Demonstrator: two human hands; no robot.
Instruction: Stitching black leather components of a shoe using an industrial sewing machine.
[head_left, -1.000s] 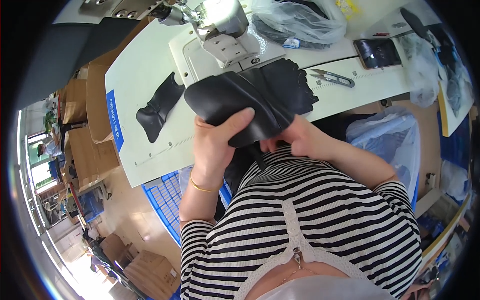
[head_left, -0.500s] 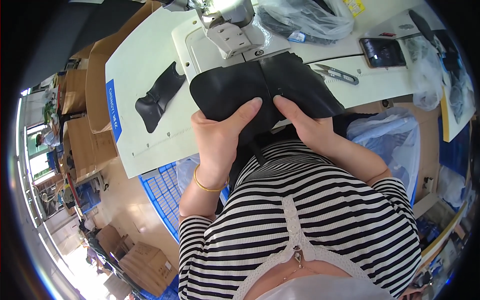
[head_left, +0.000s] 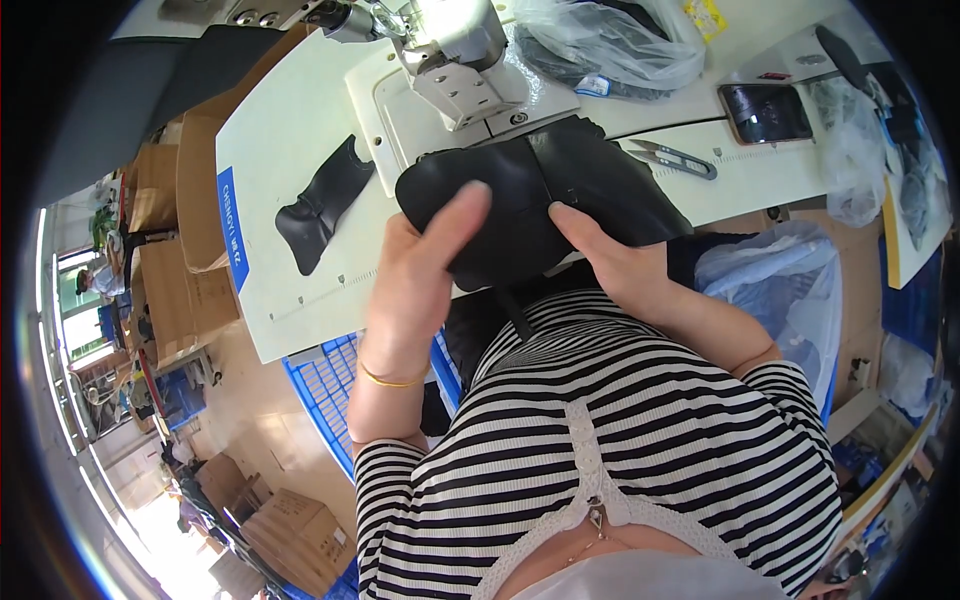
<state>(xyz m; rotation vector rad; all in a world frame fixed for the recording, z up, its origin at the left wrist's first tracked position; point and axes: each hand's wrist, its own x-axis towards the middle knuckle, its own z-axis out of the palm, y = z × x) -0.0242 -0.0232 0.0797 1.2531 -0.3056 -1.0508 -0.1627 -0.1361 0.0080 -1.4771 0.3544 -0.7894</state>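
The person's left hand lies flat on a big black piece of leather, fingers stretched out and pressing it down, not curled around it. The right hand holds the same piece at its near edge, fingers bent on top. The leather sits on the white table, right in front of the sewing machine. A smaller black piece lies to the left. Little snips lie to the right, near a phone.
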